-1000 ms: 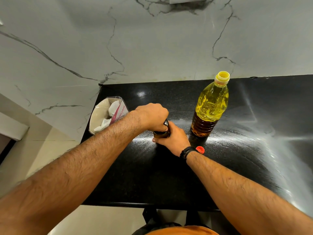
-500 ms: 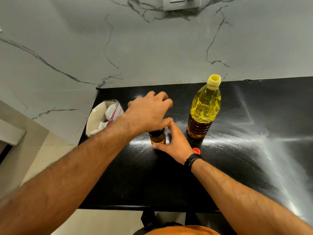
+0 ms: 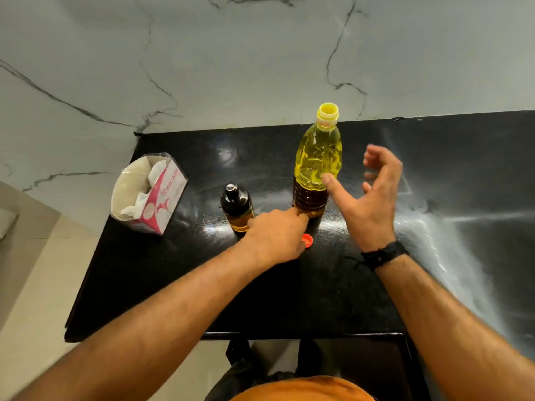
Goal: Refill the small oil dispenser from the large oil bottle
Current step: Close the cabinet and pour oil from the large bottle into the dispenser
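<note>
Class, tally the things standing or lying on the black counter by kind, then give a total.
Oil containers: 2, the large oil bottle and the small oil dispenser
Loose caps: 1, the red cap
Tissue packs: 1, the tissue pack
Total: 4

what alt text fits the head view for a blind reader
Over a black counter, the left hand reaches down at the red cap while the open right hand nears the uncapped large oil bottle; the small oil dispenser stands left of it.

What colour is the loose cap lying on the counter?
Red-orange; the loose cap shows in the head view, beside the left hand.
</note>
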